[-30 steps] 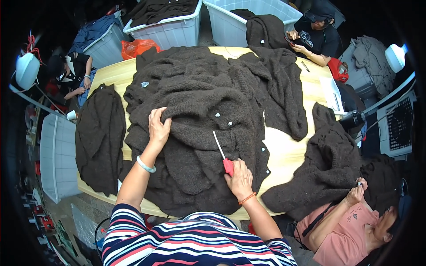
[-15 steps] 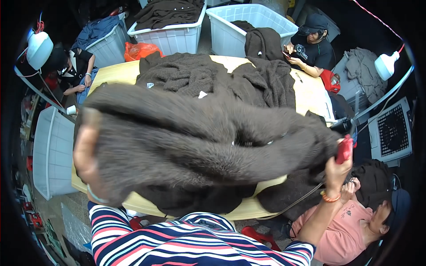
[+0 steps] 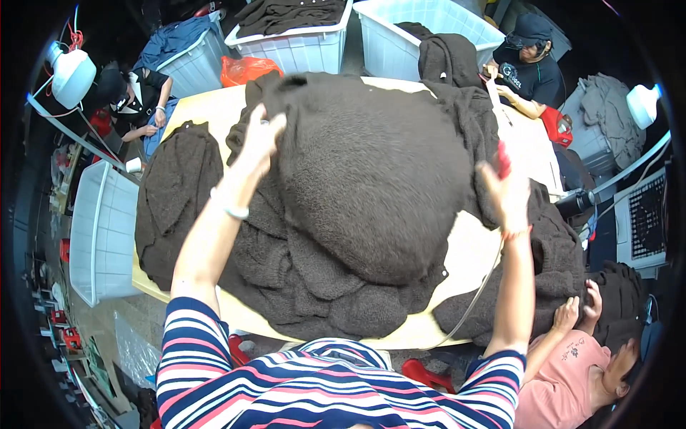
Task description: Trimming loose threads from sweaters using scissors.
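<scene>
A dark brown fuzzy knitted garment [image 3: 371,171] billows over the middle of the table, blurred at its right side. My left hand [image 3: 263,141] is at its upper left edge, fingers spread and apparently not gripping the cloth. Right of the garment, my right hand [image 3: 509,191] holds a red handheld tool [image 3: 504,160], mostly hidden and smeared by motion. A thin grey cord [image 3: 471,309] runs from the table's near edge up toward my right wrist. Beneath the billowing garment lie more brown knitted garments [image 3: 307,300].
Another brown garment [image 3: 179,193] lies at the table's [image 3: 471,250] left. White bins [image 3: 286,50] stand beyond, one [image 3: 103,236] at left. Lamps [image 3: 73,75] flank the table. Co-workers sit at far left, far right [image 3: 529,79] and near right [image 3: 572,372].
The garment has swung away from me and spread out over the table. My left hand has moved forward and right and its fingers have opened; my right hand has moved forward and left.
</scene>
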A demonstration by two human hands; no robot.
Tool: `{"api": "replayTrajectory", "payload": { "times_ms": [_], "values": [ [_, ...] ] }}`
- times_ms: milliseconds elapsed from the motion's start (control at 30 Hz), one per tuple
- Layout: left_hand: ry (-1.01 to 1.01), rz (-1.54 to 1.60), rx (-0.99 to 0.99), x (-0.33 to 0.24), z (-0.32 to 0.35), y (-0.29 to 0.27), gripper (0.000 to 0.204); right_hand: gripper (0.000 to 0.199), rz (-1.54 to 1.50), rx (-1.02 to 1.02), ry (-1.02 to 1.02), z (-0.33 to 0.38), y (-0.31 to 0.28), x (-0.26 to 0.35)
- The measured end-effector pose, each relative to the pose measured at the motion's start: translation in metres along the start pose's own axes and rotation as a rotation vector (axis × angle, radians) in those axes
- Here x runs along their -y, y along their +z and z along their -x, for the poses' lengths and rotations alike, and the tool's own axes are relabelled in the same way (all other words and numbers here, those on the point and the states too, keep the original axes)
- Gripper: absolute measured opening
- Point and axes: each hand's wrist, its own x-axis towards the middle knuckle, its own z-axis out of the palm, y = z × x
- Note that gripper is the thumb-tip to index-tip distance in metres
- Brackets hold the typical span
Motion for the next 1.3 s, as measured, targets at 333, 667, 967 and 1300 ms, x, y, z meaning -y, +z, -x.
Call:
{"api": "replayTrajectory", "payload": {
  "times_ms": [333,667,967,1300],
  "values": [
    [1.048,-1.067,0.441,0.082,0.141,-0.04,0.038,0.033,-0.586,1.055,-0.193,0.199,0.045,0.085],
    [0.892,-0.65,0.64,0.007,0.123,-0.007,0.027,0.078,-0.298,0.224,0.107,0.113,0.044,0.032],
    [0.877,-0.262,1.053,-0.135,0.184,0.011,0.018,0.046,-0.405,0.298,-0.004,0.138,0.08,0.11],
    [0.596,-0.397,0.466,-0.179,0.147,-0.09,0.018,0.04,-0.832,0.792,-0.112,0.117,-0.103,0.086]
  ]
}}
